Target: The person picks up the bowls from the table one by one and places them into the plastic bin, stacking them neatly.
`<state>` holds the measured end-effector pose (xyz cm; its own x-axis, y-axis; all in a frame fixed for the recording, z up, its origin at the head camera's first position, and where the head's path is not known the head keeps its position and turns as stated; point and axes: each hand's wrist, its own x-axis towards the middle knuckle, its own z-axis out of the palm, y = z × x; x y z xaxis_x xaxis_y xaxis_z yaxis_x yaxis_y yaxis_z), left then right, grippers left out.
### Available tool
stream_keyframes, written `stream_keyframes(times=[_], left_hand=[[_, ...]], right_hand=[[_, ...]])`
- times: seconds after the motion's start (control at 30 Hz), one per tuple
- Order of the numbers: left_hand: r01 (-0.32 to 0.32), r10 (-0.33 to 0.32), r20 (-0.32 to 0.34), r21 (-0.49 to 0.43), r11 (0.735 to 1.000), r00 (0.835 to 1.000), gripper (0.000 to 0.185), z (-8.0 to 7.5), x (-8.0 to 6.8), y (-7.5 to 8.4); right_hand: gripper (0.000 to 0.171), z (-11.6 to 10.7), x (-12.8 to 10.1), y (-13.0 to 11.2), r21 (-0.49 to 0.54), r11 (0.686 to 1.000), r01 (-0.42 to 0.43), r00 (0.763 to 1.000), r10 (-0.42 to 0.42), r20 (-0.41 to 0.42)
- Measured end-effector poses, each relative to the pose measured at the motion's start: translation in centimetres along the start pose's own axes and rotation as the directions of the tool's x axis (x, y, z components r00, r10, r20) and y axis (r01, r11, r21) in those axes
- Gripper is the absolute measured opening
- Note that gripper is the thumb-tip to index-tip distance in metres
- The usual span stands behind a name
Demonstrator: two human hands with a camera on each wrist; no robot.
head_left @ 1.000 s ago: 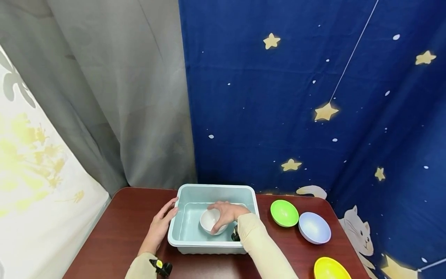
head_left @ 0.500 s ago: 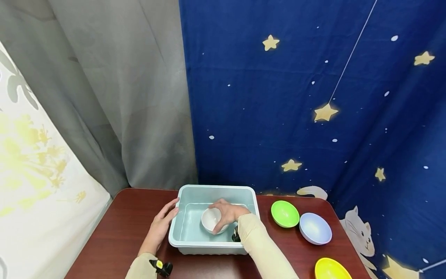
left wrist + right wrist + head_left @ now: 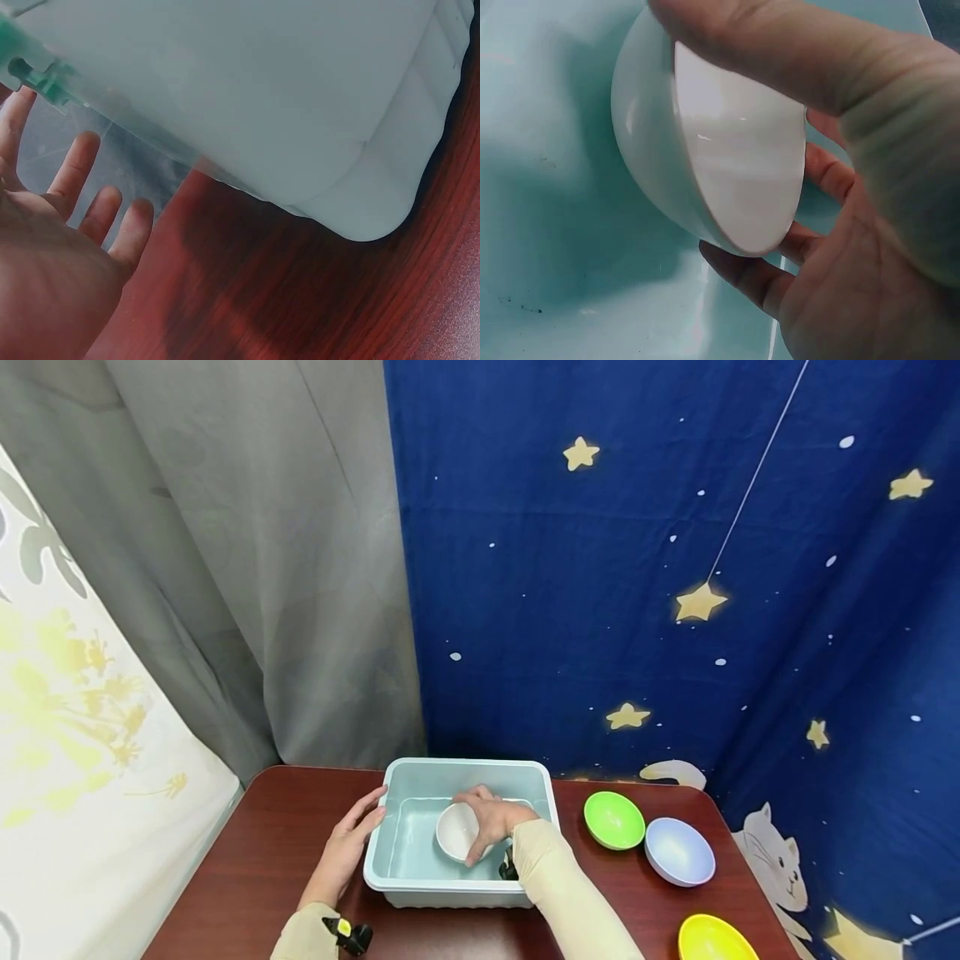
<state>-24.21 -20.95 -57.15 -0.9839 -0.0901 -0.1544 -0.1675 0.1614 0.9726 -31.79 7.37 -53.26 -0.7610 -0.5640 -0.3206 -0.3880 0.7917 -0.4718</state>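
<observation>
A pale teal plastic tub [image 3: 405,885] sits on a dark red-brown table. Inside it my right hand [image 3: 491,818] grips a small white bowl [image 3: 456,832], tipped on its side with the thumb over its rim. In the right wrist view the bowl [image 3: 705,165] fills the frame, thumb on top and fingers [image 3: 742,277] curled beneath. My left hand [image 3: 352,839] rests flat with straight fingers against the tub's left outer wall. The left wrist view shows those fingers [image 3: 90,195] beside the tub wall [image 3: 300,112].
Right of the tub lie a green bowl [image 3: 613,819], a pale blue bowl [image 3: 678,852] and a yellow bowl [image 3: 712,939] near the front edge. A blue starry cloth and grey curtain hang behind the table [image 3: 255,860].
The right hand has tilted the white bowl up onto its side inside the tub and shifted it slightly right. The left hand has stayed against the tub.
</observation>
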Motion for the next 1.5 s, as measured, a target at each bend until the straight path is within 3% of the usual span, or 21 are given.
stream_keyframes(times=[0.4, 0.83, 1.1, 1.3, 1.5], left_hand=[[-0.001, 0.001, 0.019, -0.022, 1.0, 1.0, 0.058, 0.1, -0.2, 0.3], [-0.014, 0.014, 0.006, -0.005, 1.0, 1.0, 0.058, -0.1, -0.1, 0.5], [0.008, -0.007, 0.01, -0.023, 1.0, 1.0, 0.06, 0.1, -0.2, 0.2], [0.007, -0.007, 0.014, -0.028, 1.0, 1.0, 0.059, 0.2, -0.1, -0.1], [-0.006, 0.006, -0.018, -0.014, 1.0, 1.0, 0.059, 0.2, -0.3, 0.2]], right_hand=[[0.115, 0.0, -0.4, -0.1, -0.05, 0.999, -0.022, 1.0, 0.022, -0.003], [0.11, -0.9, 0.1, -0.7, 0.014, 0.999, -0.033, 0.999, 0.033, -0.014], [0.094, -1.5, -0.3, -1.0, 0.018, 0.999, -0.039, 0.998, 0.04, -0.039], [0.071, -2.8, -0.4, -1.3, -0.009, 0.999, 0.037, 0.997, -0.037, -0.064], [0.059, -4.6, -0.9, -1.7, 0.103, 0.987, 0.121, 0.991, -0.114, -0.072]])
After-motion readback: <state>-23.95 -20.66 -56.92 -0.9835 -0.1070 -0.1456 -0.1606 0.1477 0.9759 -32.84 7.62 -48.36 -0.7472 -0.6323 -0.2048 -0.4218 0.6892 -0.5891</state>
